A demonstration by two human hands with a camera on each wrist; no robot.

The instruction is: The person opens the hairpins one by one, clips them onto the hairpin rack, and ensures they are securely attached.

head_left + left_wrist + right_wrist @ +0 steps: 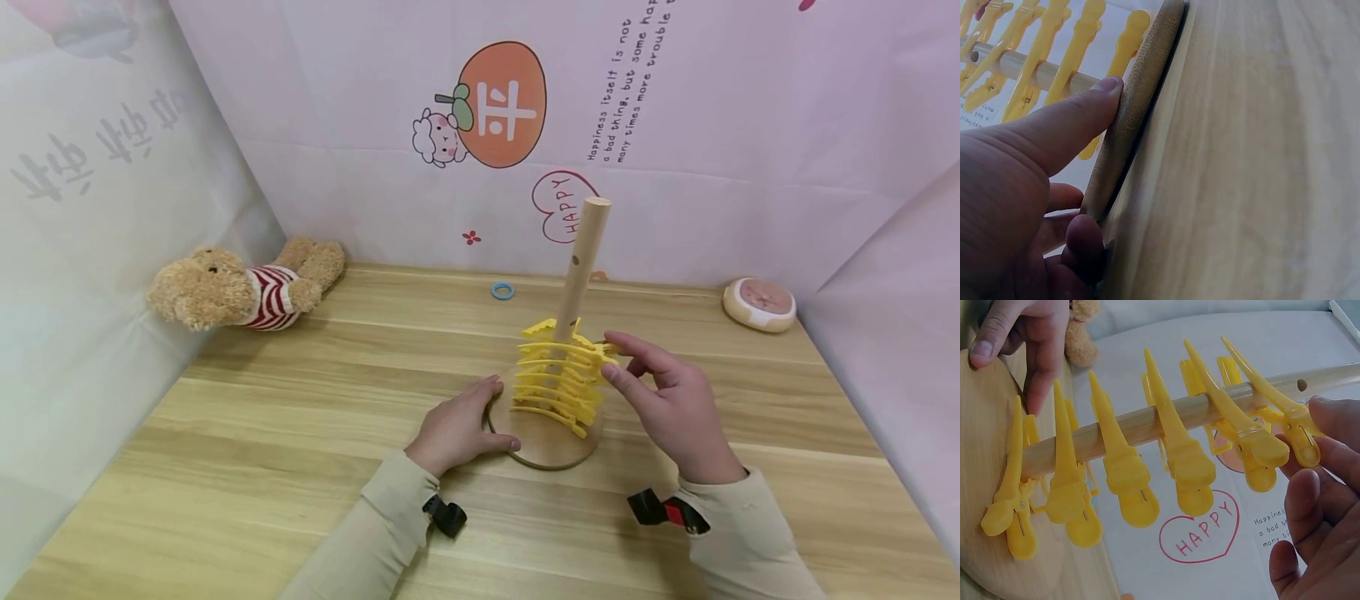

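Note:
A wooden post [587, 250] rises from a round wooden base [542, 446] at the middle right of the table. Several yellow hair clips [1179, 450] are clamped across the post, one above another. My left hand [461, 425] holds the near left edge of the base, its thumb over the top and its fingers curled at the rim, as the left wrist view shows. With thumb and fingers, my right hand [678, 408] pinches the handle end of the topmost yellow hair clip [1291, 419], whose long prongs lie across the post.
Behind the stand lies a small blue ring [502, 290]. A teddy bear [262, 292] in a striped shirt lies at the back left. At the back right corner sits a round beige and pink object [760, 303]. Printed cloth walls [375, 83] border the table.

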